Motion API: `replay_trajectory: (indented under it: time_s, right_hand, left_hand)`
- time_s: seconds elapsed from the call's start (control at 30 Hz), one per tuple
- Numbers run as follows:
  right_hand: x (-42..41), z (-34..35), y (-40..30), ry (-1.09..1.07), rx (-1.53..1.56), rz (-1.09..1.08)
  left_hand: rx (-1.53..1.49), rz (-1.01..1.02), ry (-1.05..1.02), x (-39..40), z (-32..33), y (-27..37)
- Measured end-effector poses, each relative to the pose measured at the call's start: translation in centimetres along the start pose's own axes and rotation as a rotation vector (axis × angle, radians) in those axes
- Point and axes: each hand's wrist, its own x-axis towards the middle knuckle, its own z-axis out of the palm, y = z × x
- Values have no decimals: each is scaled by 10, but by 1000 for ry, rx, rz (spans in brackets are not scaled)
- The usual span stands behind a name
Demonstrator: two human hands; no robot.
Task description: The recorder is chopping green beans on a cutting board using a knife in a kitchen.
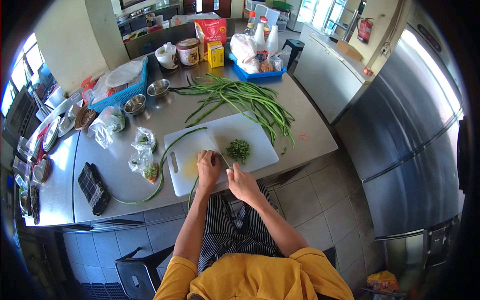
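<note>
My right hand (242, 183) grips the handle of a kitchen knife (220, 151), whose blade points away over a white cutting board (191, 144). Just left of the blade, my left hand (209, 165) is closed around a long green bean (194, 187) that hangs down over the board's near edge. Another long bean (162, 170) curves from the board across the steel table. Chopped green bean pieces (238, 150) lie in a small heap right of the knife. Behind the board spreads a large bunch of long beans (240, 92), some overlapping its far edge.
Two steel bowls (158, 88) and a blue basket (119, 95) stand at the back left. Small plastic bags (144, 155) and a dark folded cloth (93, 188) lie left of the board. A blue tray (258, 75) with bottles is at the back. A black stool (137, 277) stands below left.
</note>
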Motion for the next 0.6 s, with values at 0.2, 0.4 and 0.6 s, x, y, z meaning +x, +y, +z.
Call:
replay_trajectory:
  time_s: [0.2,0.4,0.6]
  right_hand:
    - [-25,-15,3,38,-57,-8]
    - [-26,-13,-4,-32,19,-12]
    - [-2,-1,-8,-4,-7,14]
  left_hand:
    - [-32,-3,-7,0,-4,4]
    - [38,3,0,0,-3,2]
    - [23,2,-2,2,-3,3]
